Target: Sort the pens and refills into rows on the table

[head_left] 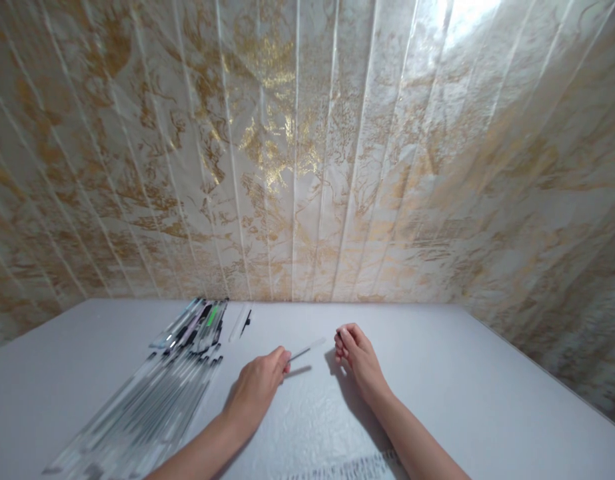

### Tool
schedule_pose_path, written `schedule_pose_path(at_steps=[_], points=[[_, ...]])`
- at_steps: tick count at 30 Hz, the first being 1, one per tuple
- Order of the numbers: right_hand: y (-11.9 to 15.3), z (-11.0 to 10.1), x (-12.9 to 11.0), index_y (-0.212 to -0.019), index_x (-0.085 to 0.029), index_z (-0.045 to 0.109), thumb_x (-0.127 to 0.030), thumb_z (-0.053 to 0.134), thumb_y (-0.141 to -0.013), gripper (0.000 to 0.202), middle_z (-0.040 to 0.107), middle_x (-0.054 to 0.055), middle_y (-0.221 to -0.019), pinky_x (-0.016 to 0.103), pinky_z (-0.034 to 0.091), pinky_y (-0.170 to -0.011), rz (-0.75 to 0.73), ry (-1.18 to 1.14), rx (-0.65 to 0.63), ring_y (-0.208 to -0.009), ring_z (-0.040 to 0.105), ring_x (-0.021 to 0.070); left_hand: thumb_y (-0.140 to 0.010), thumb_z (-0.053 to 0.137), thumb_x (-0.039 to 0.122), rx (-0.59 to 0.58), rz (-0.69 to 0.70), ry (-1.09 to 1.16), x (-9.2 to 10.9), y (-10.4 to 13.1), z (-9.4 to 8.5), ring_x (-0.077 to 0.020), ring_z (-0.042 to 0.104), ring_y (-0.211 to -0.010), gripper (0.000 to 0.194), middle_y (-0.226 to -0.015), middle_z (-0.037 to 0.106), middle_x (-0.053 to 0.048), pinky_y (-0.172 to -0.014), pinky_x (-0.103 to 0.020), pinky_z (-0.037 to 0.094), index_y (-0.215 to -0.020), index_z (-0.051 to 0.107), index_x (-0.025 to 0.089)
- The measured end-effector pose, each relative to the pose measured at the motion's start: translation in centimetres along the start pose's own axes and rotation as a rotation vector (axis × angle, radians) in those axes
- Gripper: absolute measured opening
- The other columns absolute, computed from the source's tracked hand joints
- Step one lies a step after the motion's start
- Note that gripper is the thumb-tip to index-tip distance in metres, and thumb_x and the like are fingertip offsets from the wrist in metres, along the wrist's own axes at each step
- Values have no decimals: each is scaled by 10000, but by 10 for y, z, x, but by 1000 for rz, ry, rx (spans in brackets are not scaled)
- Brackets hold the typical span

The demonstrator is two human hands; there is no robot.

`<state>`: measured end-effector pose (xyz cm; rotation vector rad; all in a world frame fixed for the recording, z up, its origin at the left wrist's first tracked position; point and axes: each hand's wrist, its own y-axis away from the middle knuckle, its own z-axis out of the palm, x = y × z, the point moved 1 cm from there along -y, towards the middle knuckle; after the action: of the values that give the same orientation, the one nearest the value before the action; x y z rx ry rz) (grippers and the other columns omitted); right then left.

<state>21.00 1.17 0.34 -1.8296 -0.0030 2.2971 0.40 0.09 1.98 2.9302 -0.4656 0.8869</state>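
My left hand (261, 380) pinches a thin pen refill (301, 353) between thumb and forefinger. Its dark shaft points to the upper right and ends in a pale, see-through tip, held a little above the table. Across a small gap, my right hand (360, 357) is closed with thumb and fingertips together. A tiny dark spot shows at those fingertips, too small to name. Beyond my left hand lie a black pen part with a clip (246, 323) and a clear pen barrel (236, 325).
Many long refills in clear wrapping (152, 400) cover the left of the white table (487, 393). Behind them sits a bundle of packaged pens (197, 325), one with green. Printed clear plastic (357, 465) lies at the near edge. A gold-patterned curtain (307, 167) hangs behind.
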Motion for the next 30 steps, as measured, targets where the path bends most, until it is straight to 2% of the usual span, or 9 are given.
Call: schedule_pose_path(at_steps=[3, 6, 8, 11, 15, 19, 23, 26, 30], points=[[7, 9, -4, -780, -199, 539, -373, 754, -676, 296, 555, -21, -705, 198, 311, -450, 229, -268, -76, -530, 435, 82, -989, 335, 270, 121, 93, -119, 3, -2, -7, -179, 616, -773, 274, -806, 661, -20, -696, -258, 403, -833, 553, 213], [15, 21, -4, -942, -193, 584, -258, 801, -635, 382, 542, -41, -688, 167, 187, -428, 365, -338, -240, -487, 354, 44, -959, 366, 164, 196, 192, -245, 3, -4, -10, -205, 601, -844, 210, -889, 649, -49, -772, -308, 419, -919, 571, 189], [17, 25, -4, -996, -183, 598, -282, 821, -643, 429, 530, -48, -668, 165, 161, -434, 343, -335, -260, -484, 324, 35, -928, 357, 78, 179, 237, -292, 2, -5, -8, -206, 605, -888, 260, -954, 647, -54, -801, -318, 429, -1014, 576, 189], [15, 25, -1, -961, -157, 627, -375, 825, -646, 431, 532, -40, -645, 168, 161, -424, 290, -338, -186, -481, 301, 36, -896, 334, 15, 104, 242, -350, 1, -4, -7, -199, 617, -938, 374, -1021, 648, -56, -815, -305, 442, -1116, 572, 202], [10, 21, 2, -923, -149, 657, -391, 830, -629, 418, 535, -37, -637, 161, 158, -410, 304, -366, -140, -469, 268, 33, -937, 319, 73, 8, 183, -375, 7, -2, -12, -180, 659, -931, 360, -1049, 687, -33, -758, -266, 456, -1143, 566, 234], [7, 19, 5, -877, -144, 658, -398, 837, -618, 405, 517, -45, -614, 155, 146, -403, 302, -375, -147, -460, 265, 28, -979, 346, 199, -20, 114, -428, 16, 2, -21, -208, 701, -898, 307, -1010, 738, -18, -661, -259, 444, -1169, 571, 286], [5, 16, 6, -844, -143, 643, -434, 837, -601, 425, 490, -61, -579, 162, 150, -397, 263, -387, -101, -441, 250, 23, -980, 390, 341, -2, 89, -430, 23, 6, -33, -219, 710, -815, 258, -865, 758, -3, -636, -263, 413, -1058, 633, 297], [5, 16, 7, -808, -146, 629, -483, 831, -593, 448, 458, -78, -541, 165, 132, -397, 251, -344, -82, -429, 221, 19, -947, 446, 432, 39, 148, -372, 26, 9, -38, -205, 687, -833, 268, -902, 747, 6, -686, -270, 405, -937, 670, 285], [7, 20, 8, -790, -143, 624, -510, 825, -592, 464, 457, -76, -541, 164, 115, -404, 291, -299, -112, -434, 220, 18, -908, 514, 363, -5, 142, -297, 30, 10, -36, -177, 656, -791, 191, -853, 721, 15, -672, -259, 380, -868, 661, 249]])
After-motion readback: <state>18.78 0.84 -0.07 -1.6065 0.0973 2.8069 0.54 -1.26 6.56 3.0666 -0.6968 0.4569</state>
